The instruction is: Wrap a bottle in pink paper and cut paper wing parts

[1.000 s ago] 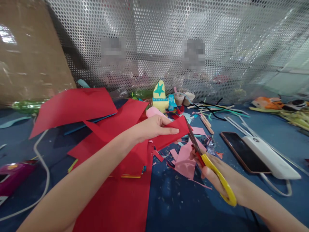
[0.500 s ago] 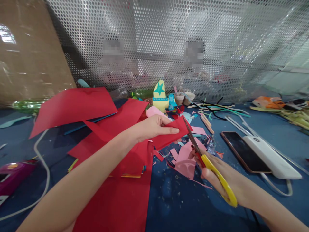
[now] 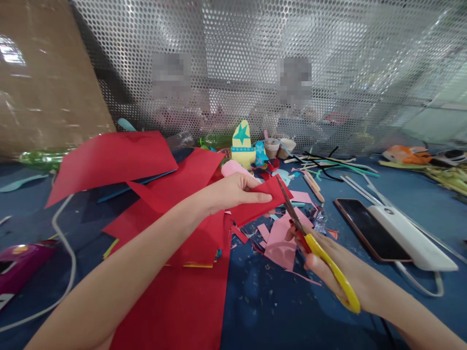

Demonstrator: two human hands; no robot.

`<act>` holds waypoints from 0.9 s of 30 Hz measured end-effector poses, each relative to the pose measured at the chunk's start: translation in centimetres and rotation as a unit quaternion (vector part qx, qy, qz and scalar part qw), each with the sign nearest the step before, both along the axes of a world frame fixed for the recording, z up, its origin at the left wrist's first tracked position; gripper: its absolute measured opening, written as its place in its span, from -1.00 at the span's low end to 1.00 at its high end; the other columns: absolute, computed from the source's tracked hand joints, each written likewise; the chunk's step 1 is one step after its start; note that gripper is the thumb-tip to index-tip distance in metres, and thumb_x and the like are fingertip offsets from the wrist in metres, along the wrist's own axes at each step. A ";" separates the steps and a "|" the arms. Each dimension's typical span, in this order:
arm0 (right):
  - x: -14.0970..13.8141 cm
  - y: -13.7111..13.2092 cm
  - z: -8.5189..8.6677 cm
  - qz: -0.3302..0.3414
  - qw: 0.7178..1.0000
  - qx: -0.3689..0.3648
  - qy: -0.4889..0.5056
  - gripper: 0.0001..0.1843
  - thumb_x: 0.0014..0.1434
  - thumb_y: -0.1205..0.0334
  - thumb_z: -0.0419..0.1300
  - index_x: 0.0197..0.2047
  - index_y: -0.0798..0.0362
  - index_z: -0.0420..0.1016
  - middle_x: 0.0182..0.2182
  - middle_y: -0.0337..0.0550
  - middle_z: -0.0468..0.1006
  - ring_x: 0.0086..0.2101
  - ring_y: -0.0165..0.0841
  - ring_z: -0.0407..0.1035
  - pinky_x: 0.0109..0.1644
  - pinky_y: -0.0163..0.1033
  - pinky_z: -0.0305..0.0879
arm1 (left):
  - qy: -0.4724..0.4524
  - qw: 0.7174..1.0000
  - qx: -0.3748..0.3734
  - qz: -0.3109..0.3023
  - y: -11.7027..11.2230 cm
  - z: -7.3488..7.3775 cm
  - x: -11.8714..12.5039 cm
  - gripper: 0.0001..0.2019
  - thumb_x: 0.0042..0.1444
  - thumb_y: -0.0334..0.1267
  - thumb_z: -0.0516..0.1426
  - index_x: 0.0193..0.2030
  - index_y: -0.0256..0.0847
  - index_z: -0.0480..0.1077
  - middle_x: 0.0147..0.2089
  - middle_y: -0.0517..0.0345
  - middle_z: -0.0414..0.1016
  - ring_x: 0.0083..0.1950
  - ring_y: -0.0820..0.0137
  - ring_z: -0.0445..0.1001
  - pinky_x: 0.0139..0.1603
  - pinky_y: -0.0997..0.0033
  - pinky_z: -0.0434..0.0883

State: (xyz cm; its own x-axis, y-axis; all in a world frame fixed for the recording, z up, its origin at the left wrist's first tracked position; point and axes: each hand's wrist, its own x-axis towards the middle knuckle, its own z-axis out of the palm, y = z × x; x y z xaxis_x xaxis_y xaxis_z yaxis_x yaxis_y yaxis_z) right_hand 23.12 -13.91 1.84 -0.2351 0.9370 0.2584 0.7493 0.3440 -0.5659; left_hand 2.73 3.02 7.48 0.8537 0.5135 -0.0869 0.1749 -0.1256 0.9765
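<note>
My left hand [image 3: 242,190] pinches a small folded piece of red paper [image 3: 257,204], thumb on top and fingers beneath. In my right hand [image 3: 321,257] is a pair of scissors [image 3: 324,260] with yellow and red handles. The scissors' dark blades lie across the right end of the red piece, looking nearly closed on it. Below the hands lie a pink paper sheet [image 3: 280,243] and small pink and red scraps [image 3: 240,235]. Large red paper sheets [image 3: 175,301] spread under and beside my left forearm.
A phone [image 3: 370,228] and a white power bank [image 3: 412,238] with a cable lie at right. A purple device [image 3: 25,260] is at far left. Behind stand a yellow paper rocket [image 3: 242,153], small cups [image 3: 285,147] and a perforated metal panel [image 3: 233,63].
Almost nothing differs. Both hands, the red piece and the scissors keep the same position, and the view has shifted only very slightly.
</note>
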 end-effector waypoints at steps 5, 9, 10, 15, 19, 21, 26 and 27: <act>0.0 0.1 -0.2 -0.007 1.000 0.000 -0.001 -0.49 0.35 -0.09 -0.13 0.13 0.06 0.34 -0.23 0.01 0.56 -0.23 -0.16 0.50 -0.04 -0.08 0.46 | 0.004 1.000 -0.008 0.001 0.1 -0.1 0.0 -0.81 -0.01 -0.15 0.28 -0.38 -0.24 0.58 -0.34 0.09 0.63 -0.30 0.37 0.55 -0.28 0.44 0.43; 0.2 -0.1 -0.7 -0.003 1.000 0.012 0.002 -0.48 0.35 -0.09 -0.15 0.16 0.05 0.31 -0.27 0.00 0.56 -0.25 -0.16 0.50 -0.07 -0.09 0.47 | 0.017 1.000 -0.022 0.003 0.1 0.0 0.0 -0.84 0.02 -0.19 0.25 -0.37 -0.25 0.58 -0.34 0.08 0.62 -0.34 0.39 0.54 -0.25 0.40 0.44; 0.3 -0.1 -0.8 -0.004 1.000 0.015 0.000 -0.48 0.35 -0.09 -0.15 0.18 0.05 0.29 -0.23 0.02 0.57 -0.20 -0.13 0.50 -0.04 -0.07 0.46 | 0.017 1.000 -0.023 0.004 0.1 0.0 0.0 -0.84 0.02 -0.19 0.25 -0.38 -0.25 0.58 -0.34 0.08 0.62 -0.34 0.39 0.54 -0.25 0.39 0.44; -0.1 0.0 0.1 0.004 1.000 -0.012 0.004 -0.51 0.35 -0.11 -0.14 0.10 0.04 0.32 -0.23 0.00 0.56 -0.23 -0.16 0.51 -0.08 -0.09 0.48 | 0.012 1.000 -0.023 0.003 0.0 0.0 0.0 -0.83 0.01 -0.18 0.26 -0.37 -0.25 0.58 -0.34 0.09 0.62 -0.33 0.39 0.54 -0.25 0.40 0.44; -0.7 0.2 1.1 0.016 0.999 -0.016 0.035 -0.60 0.35 -0.09 -0.12 -0.04 0.00 0.35 -0.31 -0.09 0.56 -0.34 -0.24 0.51 -0.20 -0.21 0.50 | 0.008 1.000 -0.025 0.003 0.1 0.0 0.0 -0.84 0.00 -0.19 0.27 -0.38 -0.26 0.58 -0.35 0.09 0.62 -0.33 0.39 0.54 -0.23 0.40 0.44; -0.8 0.3 1.1 0.013 0.999 -0.008 0.041 -0.62 0.35 -0.08 -0.10 -0.06 -0.02 0.35 -0.34 -0.13 0.55 -0.38 -0.26 0.50 -0.26 -0.23 0.49 | 0.011 0.999 -0.029 0.005 0.0 0.0 0.0 -0.84 0.01 -0.20 0.26 -0.37 -0.26 0.58 -0.34 0.09 0.62 -0.32 0.39 0.54 -0.23 0.39 0.45; -0.8 0.5 0.8 -0.015 1.000 0.007 0.016 -0.44 0.30 -0.25 -0.20 -0.27 -0.01 0.39 -0.43 -0.11 0.52 -0.49 -0.27 0.41 -0.38 -0.18 0.42 | 0.010 0.999 -0.030 0.009 0.0 0.1 -0.1 -0.83 -0.01 -0.17 0.28 -0.37 -0.25 0.58 -0.36 0.12 0.62 -0.36 0.41 0.52 -0.24 0.39 0.44; -0.8 0.6 0.7 -0.019 1.000 0.005 0.019 -0.40 0.29 -0.30 -0.23 -0.29 0.00 0.37 -0.45 -0.12 0.50 -0.52 -0.28 0.39 -0.41 -0.18 0.40 | 0.008 0.999 -0.030 0.009 -0.1 0.1 -0.1 -0.82 -0.01 -0.16 0.28 -0.37 -0.24 0.58 -0.37 0.13 0.61 -0.38 0.43 0.51 -0.25 0.40 0.44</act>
State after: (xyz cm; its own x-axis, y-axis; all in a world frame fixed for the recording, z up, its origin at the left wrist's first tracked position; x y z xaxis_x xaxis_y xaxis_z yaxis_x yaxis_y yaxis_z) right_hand 22.29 -13.33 2.58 -0.1902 0.9420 0.2766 0.7401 0.3227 -0.5900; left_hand 2.67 2.97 7.62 0.8424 0.5225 -0.1318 0.1931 -0.0644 0.9791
